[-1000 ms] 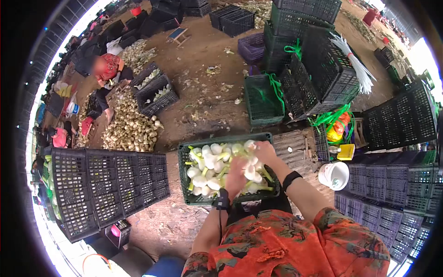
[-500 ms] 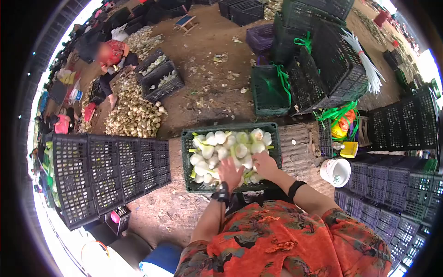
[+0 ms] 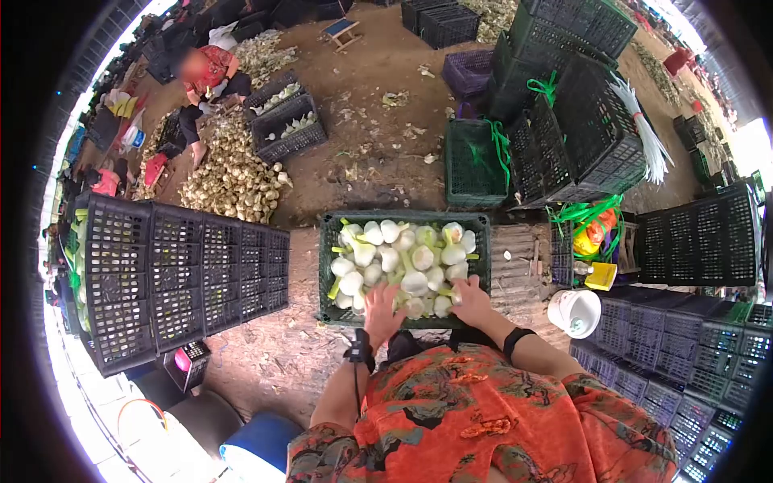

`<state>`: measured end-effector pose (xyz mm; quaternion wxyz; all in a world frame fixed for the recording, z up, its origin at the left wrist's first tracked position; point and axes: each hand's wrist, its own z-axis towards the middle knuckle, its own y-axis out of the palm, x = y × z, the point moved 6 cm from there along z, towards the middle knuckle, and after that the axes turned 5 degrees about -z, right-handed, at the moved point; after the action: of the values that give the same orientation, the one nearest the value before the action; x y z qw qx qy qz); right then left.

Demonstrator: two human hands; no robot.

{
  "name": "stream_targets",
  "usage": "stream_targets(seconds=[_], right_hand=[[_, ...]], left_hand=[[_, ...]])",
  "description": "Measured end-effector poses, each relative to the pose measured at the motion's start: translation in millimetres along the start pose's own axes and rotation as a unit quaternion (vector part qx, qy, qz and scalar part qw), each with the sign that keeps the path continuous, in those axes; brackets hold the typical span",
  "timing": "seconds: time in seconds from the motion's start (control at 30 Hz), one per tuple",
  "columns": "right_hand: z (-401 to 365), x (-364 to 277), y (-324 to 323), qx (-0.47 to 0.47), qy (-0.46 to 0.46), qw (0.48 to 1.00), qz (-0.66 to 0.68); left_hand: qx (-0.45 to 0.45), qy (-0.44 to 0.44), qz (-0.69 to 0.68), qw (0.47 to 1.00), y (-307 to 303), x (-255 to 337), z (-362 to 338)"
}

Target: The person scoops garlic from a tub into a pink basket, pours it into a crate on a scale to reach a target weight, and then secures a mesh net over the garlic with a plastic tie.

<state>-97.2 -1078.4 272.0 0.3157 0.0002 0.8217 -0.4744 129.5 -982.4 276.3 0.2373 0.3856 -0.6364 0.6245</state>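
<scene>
head view, clock faces centred on your bulb crate, 12 pointing away from you. the green crate [image 3: 405,216] sits right in front of you, long sides running 9 to 3. your white bulbs [image 3: 415,282] are inside it, packed across the floor of the crate, some with green stems pointing out at the walls.

your left hand [image 3: 381,310] is at 7 by the near rim, palm down, fingers open and spread over the bulbs, not closed on one. your right hand [image 3: 473,302] is at 4, near the near-right corner, fingers part open and curved at the bulbs. can't tell if one is tucked under the fingers. the hands are apart, bulbs between them.

edges: black crate stack [image 3: 185,274] at 9, its end near your crate, a narrow strip of floor between. ribbed boards [image 3: 515,258] run off the 3 side, then the yellow container [image 3: 601,276] at 3 and the white bucket [image 3: 576,314] just past it toward 4. second green crate [image 3: 475,165] at 1, close beyond the far rim. widest open floor [image 3: 362,153] is at 11 to 12, up to the paired dark crates [image 3: 290,121]. bulb pile [image 3: 233,173] at 10, a seated person [image 3: 213,76] beyond it. blue drum [image 3: 262,439] at 7, low on your left side.
</scene>
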Motion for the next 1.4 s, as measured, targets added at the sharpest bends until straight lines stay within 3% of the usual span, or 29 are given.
stream_targets(seconds=[0.07,0.1,0.13,0.2,0.23,0.27,0.33,0.37,0.47,0.5,0.53,0.63,0.67,0.73,0.77,0.8,0.87,0.9,0.97,1.03,1.07,1.1,1.13,1.2,1.23,1.27,1.33,1.37,1.4], right_hand=[[9.5,2.5,2.5,-0.050,0.024,0.997,-0.055],[16.7,7.6,2.2,-0.076,0.045,0.995,-0.047],[17.8,11.0,0.6,-0.077,0.049,0.995,-0.048],[18.1,-2.3,-18.4,0.017,0.037,0.999,0.020],[20.0,-2.1,-20.5,0.116,0.001,0.992,0.051],[19.2,-5.1,-21.5,0.111,0.004,0.992,0.051],[15.3,-18.8,-45.8,0.169,0.024,0.983,0.068],[13.6,-23.7,-50.9,0.116,0.073,0.989,0.052],[5.8,-29.3,-63.8,0.086,0.109,0.990,0.002],[6.6,-33.3,-65.3,0.066,0.106,0.991,-0.038],[8.3,-28.8,-58.6,0.066,0.106,0.991,-0.038],[23.3,-7.7,5.5,-0.025,0.061,0.977,-0.205],[22.7,-16.1,3.6,-0.028,0.047,0.980,-0.193],[15.5,-9.4,-6.6,-0.054,0.082,0.992,-0.075],[10.5,-10.4,-13.8,-0.053,0.083,0.992,-0.075],[10.0,-11.5,-26.9,-0.010,0.094,0.993,-0.065],[15.8,-12.8,-34.2,0.035,0.093,0.994,-0.053],[19.9,-10.4,-25.5,0.037,0.083,0.996,-0.005],[22.5,-8.2,-9.9,0.087,0.038,0.990,0.103],[18.9,-10.3,-10.0,0.122,0.012,0.985,0.119],[17.0,-10.4,-14.0,0.161,-0.005,0.978,0.134],[16.5,-4.6,-15.5,0.160,-0.009,0.978,0.137],[14.3,13.4,-22.0,0.181,0.046,0.967,0.174],[2.3,49.5,-35.0,0.230,0.116,0.942,0.216],[-3.8,65.5,-41.4,0.260,0.128,0.931,0.222],[-9.6,81.2,-41.1,0.260,0.131,0.931,0.221],[-15.2,114.7,-28.4,0.206,0.226,0.921,0.243],[-20.2,103.5,-39.6,0.193,0.257,0.934,0.158],[-19.1,122.0,-21.8,0.194,0.258,0.934,0.156]], left_hand=[[0.034,0.012,0.052,0.998,0.7,10.1,4.2],[0.085,0.052,-0.025,0.995,-9.4,12.4,7.9],[0.083,0.051,-0.028,0.995,-14.4,9.1,10.7],[0.243,-0.021,0.169,0.955,-54.6,0.1,13.4],[0.255,-0.082,0.160,0.950,-55.7,-30.4,11.9],[0.268,-0.143,0.152,0.941,-52.4,-58.9,9.0],[0.219,-0.197,0.146,0.944,-48.5,-64.8,8.6],[0.209,-0.181,0.148,0.950,-51.0,-56.8,8.3],[0.183,-0.082,0.156,0.967,-46.8,-33.3,9.2],[0.134,-0.053,0.158,0.977,-26.0,-39.2,10.5],[0.084,-0.024,0.159,0.983,-3.7,-44.2,10.9],[0.036,-0.014,0.119,0.992,8.7,19.8,23.4],[0.040,-0.010,0.120,0.992,6.0,27.1,33.5],[0.127,-0.005,-0.041,0.991,-5.0,39.6,40.0],[0.093,-0.021,0.053,0.994,-3.6,56.0,39.6],[0.097,-0.019,0.054,0.994,2.1,57.9,40.9],[-0.059,-0.025,0.183,0.981,32.8,45.7,39.9],[-0.063,-0.020,0.229,0.971,38.7,38.5,45.5],[-0.071,-0.006,0.230,0.971,43.8,37.0,47.6],[-0.109,0.013,0.192,0.975,30.4,62.2,46.3],[-0.105,0.009,0.196,0.975,20.1,60.9,44.1],[-0.037,0.037,0.139,0.989,2.4,62.8,43.7],[0.031,0.066,0.079,0.994,-15.9,63.8,42.2],[0.176,-0.007,-0.074,0.982,-66.6,38.6,28.8],[0.326,-0.032,0.050,0.943,-77.5,-0.7,14.2],[0.313,-0.044,0.164,0.934,-86.5,-6.6,10.3],[0.246,0.045,0.103,0.963,-81.7,-8.9,28.8],[0.193,0.018,0.068,0.979,-75.7,0.7,42.1],[0.138,-0.009,0.032,0.990,-66.9,12.6,55.3]])
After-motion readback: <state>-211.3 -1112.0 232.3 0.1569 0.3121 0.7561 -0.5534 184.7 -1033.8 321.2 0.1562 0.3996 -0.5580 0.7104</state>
